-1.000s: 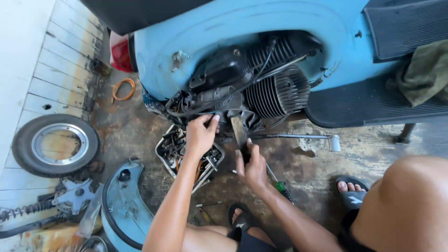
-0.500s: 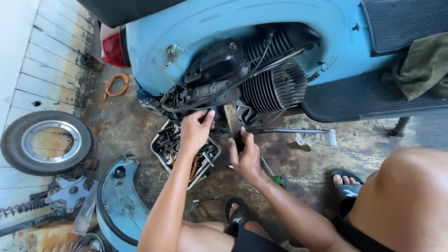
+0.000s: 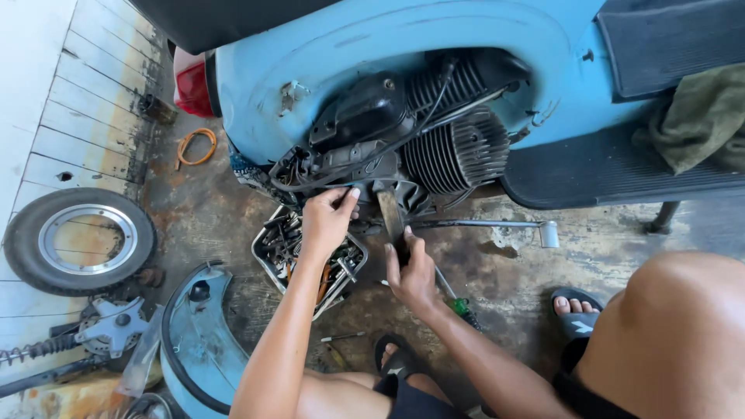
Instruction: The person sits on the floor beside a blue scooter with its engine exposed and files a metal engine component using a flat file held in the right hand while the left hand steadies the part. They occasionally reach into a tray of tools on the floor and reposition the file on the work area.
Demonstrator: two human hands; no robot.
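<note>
Far left, a loose wheel (image 3: 77, 240) lies flat on the concrete floor (image 3: 605, 248), against white boards. Below it sit a coil spring with a hub plate (image 3: 109, 330) and a detached blue side panel (image 3: 194, 341). An orange ring of cord (image 3: 195, 146) lies near the scooter's red tail light (image 3: 188, 84).

At centre, the blue scooter (image 3: 326, 62) stands with its engine (image 3: 403, 147) exposed: black cover above, finned cylinder to the right. A metal tray of tools and small parts (image 3: 287, 248) rests on the floor just under the engine.

The left hand (image 3: 327, 221) reaches over the tray to the engine's lower edge, fingers (image 3: 349, 198) pressed together on a part there; what they pinch cannot be told. The right hand (image 3: 411, 271) is just beside it, fingers curled around the dark handle of a flat tool (image 3: 390, 217) that points up to the engine's underside.

Right of the hands, a long metal rod (image 3: 489, 225) lies on the floor. A sandalled foot (image 3: 576, 309) and a bare knee fill the lower right. A green cloth (image 3: 698, 116) lies on the footboard.
</note>
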